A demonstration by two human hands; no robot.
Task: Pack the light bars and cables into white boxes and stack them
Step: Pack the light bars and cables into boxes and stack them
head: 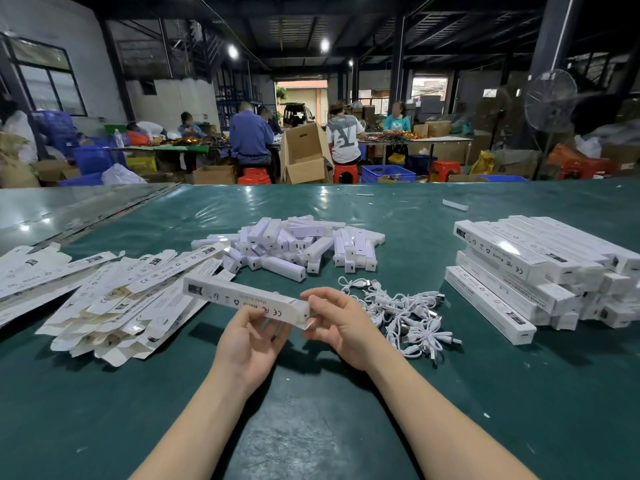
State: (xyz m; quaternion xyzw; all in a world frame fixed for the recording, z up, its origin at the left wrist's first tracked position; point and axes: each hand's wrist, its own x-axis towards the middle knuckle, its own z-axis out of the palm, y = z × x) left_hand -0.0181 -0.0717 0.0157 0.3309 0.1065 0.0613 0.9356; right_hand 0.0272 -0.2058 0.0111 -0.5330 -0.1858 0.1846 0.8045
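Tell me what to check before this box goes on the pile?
1. White box gripped by left hand and right hand: ok.
2. Its end by the right hand closed: cannot tell.
3. Box filled: cannot tell, its walls hide the inside.
4. Stack of packed boxes waiting on the right: ok.
5. Loose light bars and cables left for the next box: ok.

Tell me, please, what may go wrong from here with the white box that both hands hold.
1. The left hand and right hand hold the white box near its right end only; the free left end may tip.
2. The cables lie tangled in a heap; pulling one may drag others.
3. The stack of boxes on the right is uneven; another box could slide off.
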